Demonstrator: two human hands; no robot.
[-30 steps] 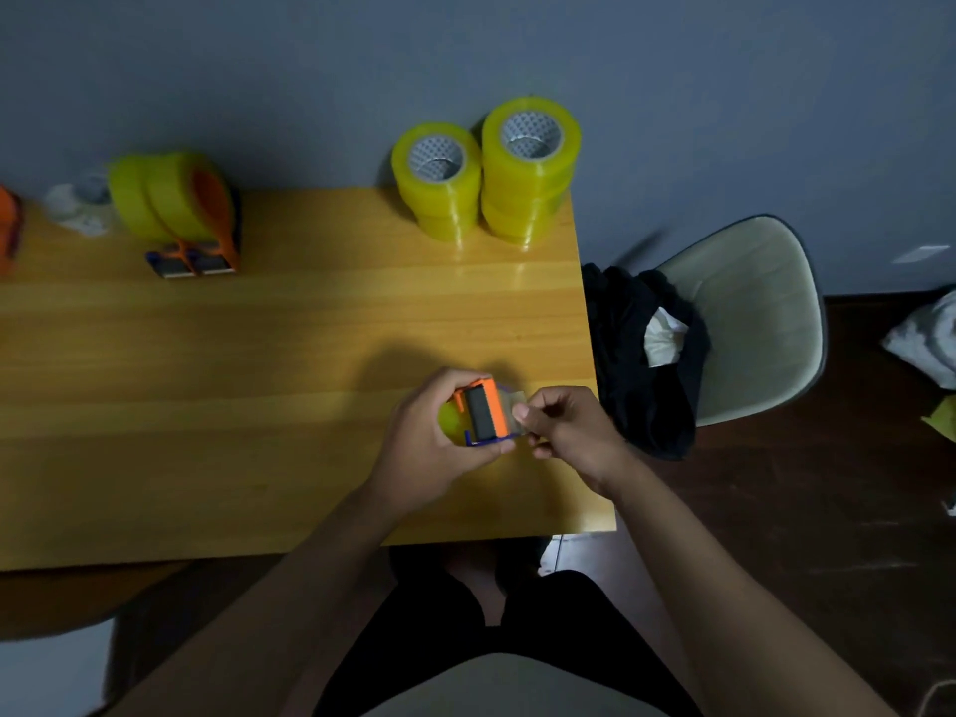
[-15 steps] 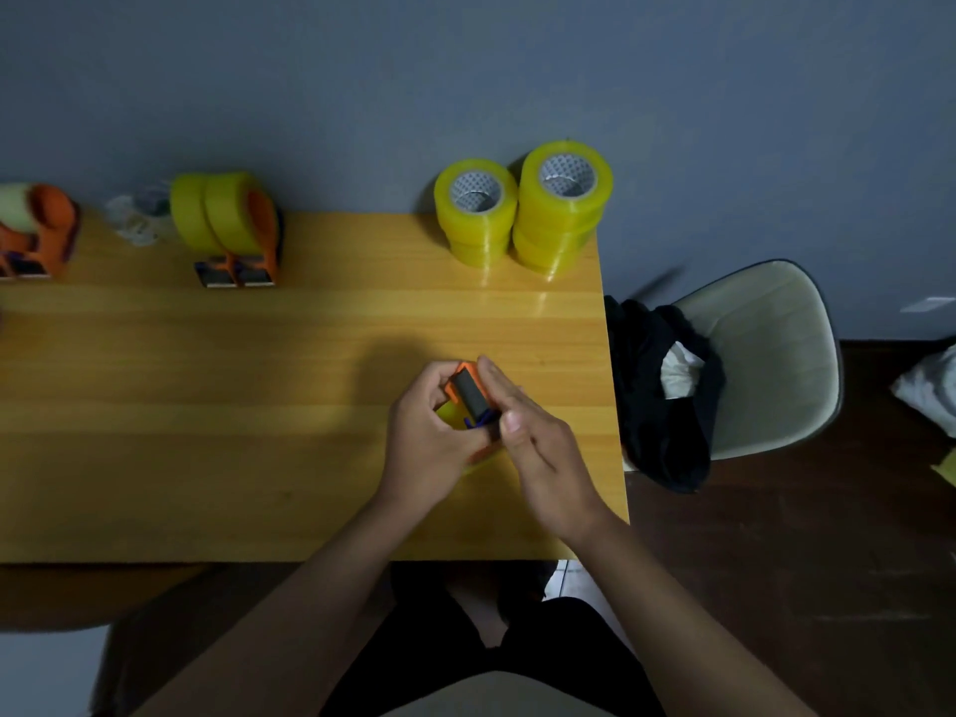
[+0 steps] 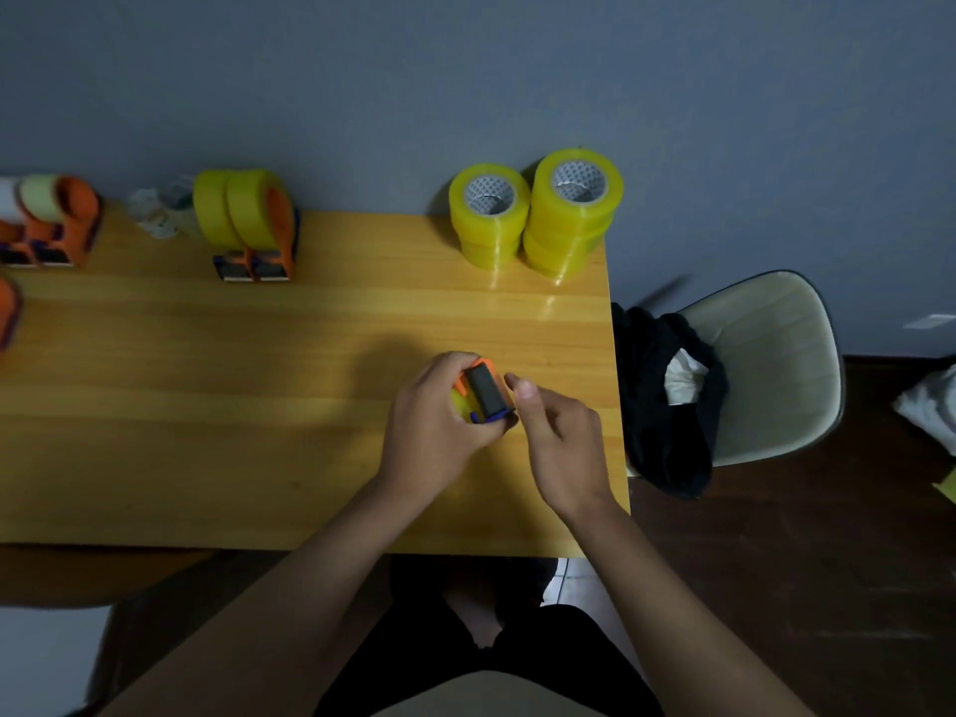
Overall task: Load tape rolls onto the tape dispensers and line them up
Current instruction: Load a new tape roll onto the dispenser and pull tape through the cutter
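The scene is dim overall, with a muted grey wall (image 3: pixel 465 69) and a floor (image 3: pixel 802 587) that sinks into near-black. The wooden table (image 3: pixel 258 406) is the brightest surface; soft glare streaks lie on it just in front of the stacked yellow tape rolls (image 3: pixel 538 214). A diffuse shadow spreads on the table to the left of the left hand (image 3: pixel 439 432). Wide-angle distortion bends the table's edges, and the loaded dispensers (image 3: pixel 46 219) at the left border look smeared and soft. Fine detail is slightly blurred throughout.
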